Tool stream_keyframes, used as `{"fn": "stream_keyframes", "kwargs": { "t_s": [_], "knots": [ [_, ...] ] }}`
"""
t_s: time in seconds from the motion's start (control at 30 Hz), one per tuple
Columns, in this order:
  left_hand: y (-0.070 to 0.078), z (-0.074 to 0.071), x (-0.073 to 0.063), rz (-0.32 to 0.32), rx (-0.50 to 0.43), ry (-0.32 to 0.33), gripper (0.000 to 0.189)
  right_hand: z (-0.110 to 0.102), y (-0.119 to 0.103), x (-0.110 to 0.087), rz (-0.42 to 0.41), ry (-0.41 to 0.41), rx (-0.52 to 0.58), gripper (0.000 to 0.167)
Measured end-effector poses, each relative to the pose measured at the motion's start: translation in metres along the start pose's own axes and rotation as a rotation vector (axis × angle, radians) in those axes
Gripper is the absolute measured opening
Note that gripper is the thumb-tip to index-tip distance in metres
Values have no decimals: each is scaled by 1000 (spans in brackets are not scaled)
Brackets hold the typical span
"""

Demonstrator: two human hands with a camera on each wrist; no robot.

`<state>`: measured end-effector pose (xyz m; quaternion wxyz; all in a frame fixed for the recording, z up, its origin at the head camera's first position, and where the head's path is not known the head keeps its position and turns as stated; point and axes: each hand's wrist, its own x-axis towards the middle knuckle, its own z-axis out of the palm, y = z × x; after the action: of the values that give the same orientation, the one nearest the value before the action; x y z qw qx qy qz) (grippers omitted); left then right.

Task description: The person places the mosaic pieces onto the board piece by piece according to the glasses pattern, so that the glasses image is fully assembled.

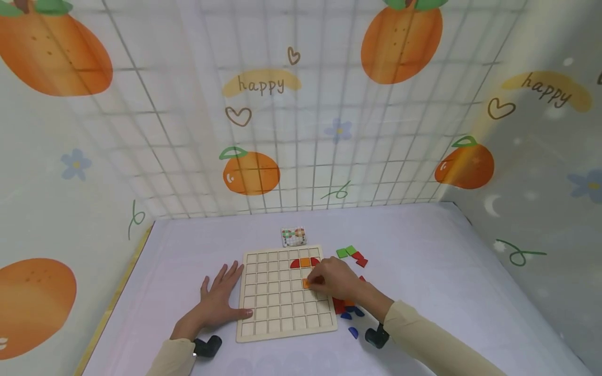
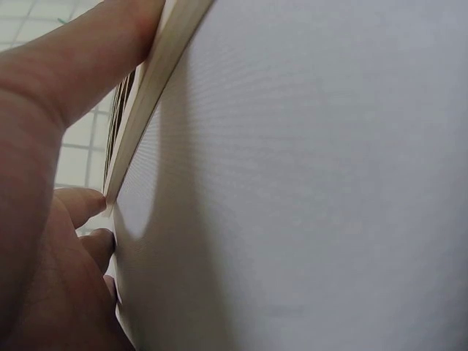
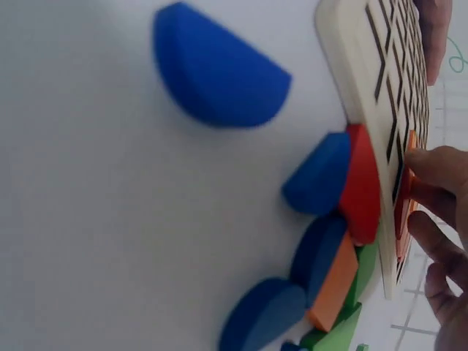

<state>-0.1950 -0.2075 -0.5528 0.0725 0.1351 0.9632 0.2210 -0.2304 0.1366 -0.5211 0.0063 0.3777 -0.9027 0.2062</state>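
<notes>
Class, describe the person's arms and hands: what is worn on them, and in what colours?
The left hand and right hand wear no gloves. The left sleeve and right sleeve are plain, light beige and end short of the hands. A black device sits by the left sleeve, another black device by the right.

Desk [image 1: 423, 250] top pale lavender-white, yellowish strip [image 1: 115, 284] along desk's L edge. Directly behind desk: whitish cloth [image 1: 188, 156] w/ dark grid lines [image 1: 136, 69]. Prints above desk's far edge: sm. orange fruit [image 1: 251, 173] w/ green leaf [image 1: 233, 152], pale-blue flower [image 1: 338, 130], brown heart [image 1: 238, 116], "happy" on yellow patch [image 1: 262, 82]; lg. orange fruit [image 1: 402, 44] much higher over desk. R of desk: green squiggle [image 1: 519, 254], white crescent [image 1: 491, 206], 2nd blue flower [image 1: 590, 185]. L of desk: big orange print [image 1: 35, 308], another green squiggle [image 1: 135, 216].
</notes>
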Motion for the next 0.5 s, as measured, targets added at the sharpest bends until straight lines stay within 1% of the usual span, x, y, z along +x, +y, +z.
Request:
{"fn": "stream_keyframes", "kwargs": {
  "t_s": [0.1, 0.2, 0.33, 0.4, 0.5],
  "knots": [
    [1, 0, -1, 2, 3, 4, 126, -1, -1, -2, -34, 18, -36, 12],
    [0, 1, -1, 3, -3, 4, 126, -3, 0, -3, -28, 38, -56, 12],
    [0, 1, -1, 6, -6, -2, 126, -7, 6, -7, 46, 69, -58, 10],
    [0, 1, -1, 6, -1, -1, 126, -9, 12, -10, 94, 89, -85, 10],
    [0, 0, 0, 4, 2, 9, 126, -12, 23, -16, 179, 138, -154, 9]
  ]
}}
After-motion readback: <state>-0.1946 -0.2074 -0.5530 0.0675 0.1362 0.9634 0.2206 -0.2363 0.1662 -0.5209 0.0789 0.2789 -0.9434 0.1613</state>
